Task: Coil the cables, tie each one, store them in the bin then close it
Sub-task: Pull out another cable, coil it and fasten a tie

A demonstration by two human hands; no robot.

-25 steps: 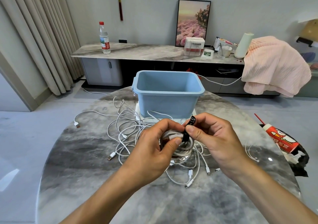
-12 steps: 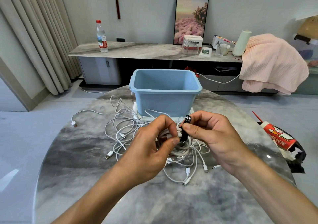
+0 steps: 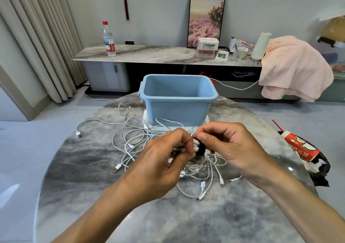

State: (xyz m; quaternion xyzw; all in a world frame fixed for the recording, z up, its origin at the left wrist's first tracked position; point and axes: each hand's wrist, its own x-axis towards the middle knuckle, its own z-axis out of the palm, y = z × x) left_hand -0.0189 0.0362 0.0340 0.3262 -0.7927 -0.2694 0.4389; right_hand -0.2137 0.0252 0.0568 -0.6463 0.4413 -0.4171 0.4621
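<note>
The left hand (image 3: 164,160) grips a white coil (image 3: 196,163) above the table (image 3: 93,168). The right hand (image 3: 231,147) pinches a black tie (image 3: 201,150) wrapped round the coil, between both hands. Loose cables (image 3: 130,136) lie beneath and left. The open bin (image 3: 177,108) stands just behind.

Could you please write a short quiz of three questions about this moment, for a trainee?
1. True or false: the blue bin already has its lid on.
2. What is wrapped around the coiled cable? A) red tape B) black tie C) rubber band
3. Which hand presses the black tie with its thumb?

Key:
1. False; the bin stands open.
2. B.
3. The right hand; the left hand holds the coil. The loose cables lie untied on the table.
</note>
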